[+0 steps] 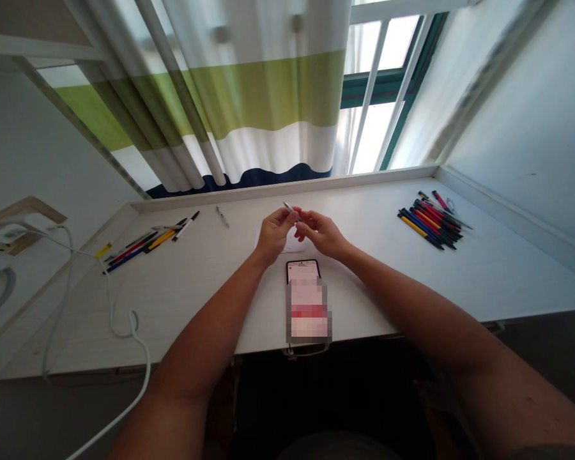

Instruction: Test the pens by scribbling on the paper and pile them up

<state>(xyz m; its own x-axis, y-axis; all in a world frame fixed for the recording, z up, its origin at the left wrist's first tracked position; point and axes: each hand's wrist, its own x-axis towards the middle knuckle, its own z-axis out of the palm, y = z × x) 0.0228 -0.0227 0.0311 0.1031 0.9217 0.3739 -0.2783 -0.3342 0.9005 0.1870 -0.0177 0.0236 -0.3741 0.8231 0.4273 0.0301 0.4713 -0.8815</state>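
Between my two hands, over the middle of the white desk, is a slim pen [288,207] with a light-coloured barrel, its tip pointing up and to the left. My left hand [276,233] pinches it with thumb and fingers. My right hand [323,232] closes on its other end, which the fingers mostly hide. A sheet of white paper [293,246] lies under the hands, partly covered by them. Just in front of the paper rests a phone [304,271] with its screen lit and most of it blurred out.
A pile of pens [431,220] lies at the right. Loose pens [138,248] lie at the left, with a single clear pen [222,216] apart from them. A white cable [111,306] trails over the desk's left side. Curtains [268,89] hang behind the desk's raised back edge [287,187].
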